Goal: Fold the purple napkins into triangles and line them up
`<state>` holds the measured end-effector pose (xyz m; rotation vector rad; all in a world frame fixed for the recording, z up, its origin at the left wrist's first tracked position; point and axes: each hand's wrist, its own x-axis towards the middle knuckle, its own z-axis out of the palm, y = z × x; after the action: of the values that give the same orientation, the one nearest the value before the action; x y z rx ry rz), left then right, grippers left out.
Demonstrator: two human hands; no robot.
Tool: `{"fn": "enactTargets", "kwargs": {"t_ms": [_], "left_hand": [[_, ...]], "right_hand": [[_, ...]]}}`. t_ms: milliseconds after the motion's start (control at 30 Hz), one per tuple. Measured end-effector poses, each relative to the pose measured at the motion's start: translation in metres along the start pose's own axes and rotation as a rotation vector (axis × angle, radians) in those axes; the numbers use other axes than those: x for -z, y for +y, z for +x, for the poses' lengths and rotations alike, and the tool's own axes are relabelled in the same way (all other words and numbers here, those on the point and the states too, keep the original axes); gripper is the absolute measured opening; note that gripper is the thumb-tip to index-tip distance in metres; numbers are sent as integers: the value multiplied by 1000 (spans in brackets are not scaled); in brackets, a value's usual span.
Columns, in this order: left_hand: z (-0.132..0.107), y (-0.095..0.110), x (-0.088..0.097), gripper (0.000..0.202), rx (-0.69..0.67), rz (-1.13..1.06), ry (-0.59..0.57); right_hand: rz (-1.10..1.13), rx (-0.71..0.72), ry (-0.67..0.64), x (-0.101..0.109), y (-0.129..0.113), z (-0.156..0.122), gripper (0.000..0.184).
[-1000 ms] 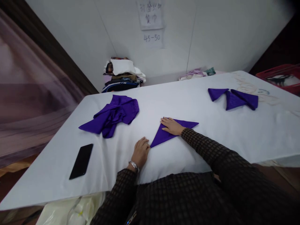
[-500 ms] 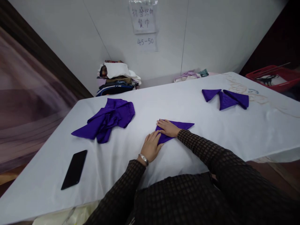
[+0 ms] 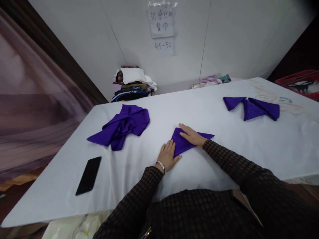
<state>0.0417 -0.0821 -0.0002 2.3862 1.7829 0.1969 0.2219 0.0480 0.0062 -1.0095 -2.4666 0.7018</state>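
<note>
A purple cloth napkin point(image 3: 183, 142), folded into a triangle, lies on the white-covered table in front of me. My left hand point(image 3: 168, 154) rests flat at its left edge, fingers stretched out and palm down. Across the upper right part of the napkin lies my right hand point(image 3: 191, 134), also flat with its fingers extended. Part of the cloth is hidden under the right hand. To the left is a crumpled heap of purple napkins point(image 3: 124, 124). Folded purple napkins point(image 3: 256, 109) sit in a group at the far right.
A black phone point(image 3: 89, 175) lies on the white tablecloth point(image 3: 139, 179) at the left. Behind the table are a stack of folded clothes point(image 3: 134, 84) and more cloth point(image 3: 210, 81). Handwritten signs point(image 3: 162, 23) hang on the wall. A red basket point(image 3: 299, 79) stands at the right.
My right hand has slid to the right over the napkin, away from my left hand, showing more of the cloth between them. The whole view has shifted slightly.
</note>
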Motion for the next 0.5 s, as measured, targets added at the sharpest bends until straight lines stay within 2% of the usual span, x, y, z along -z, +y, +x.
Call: {"fn": "enactTargets", "kwargs": {"t_ms": [200,367,500], "left_hand": [[1,2,4,68,11,-19,-20],[-1,-4,16,67,-22,-45,-66],[-8,-11,27,69,-120,-29,-59]], "right_hand": [[-251,129,-94,-5,-8,-19,59],[-302,163,-167,-9,-2,-13,62],[-302,184,-170,-10,5,-13,64]]}}
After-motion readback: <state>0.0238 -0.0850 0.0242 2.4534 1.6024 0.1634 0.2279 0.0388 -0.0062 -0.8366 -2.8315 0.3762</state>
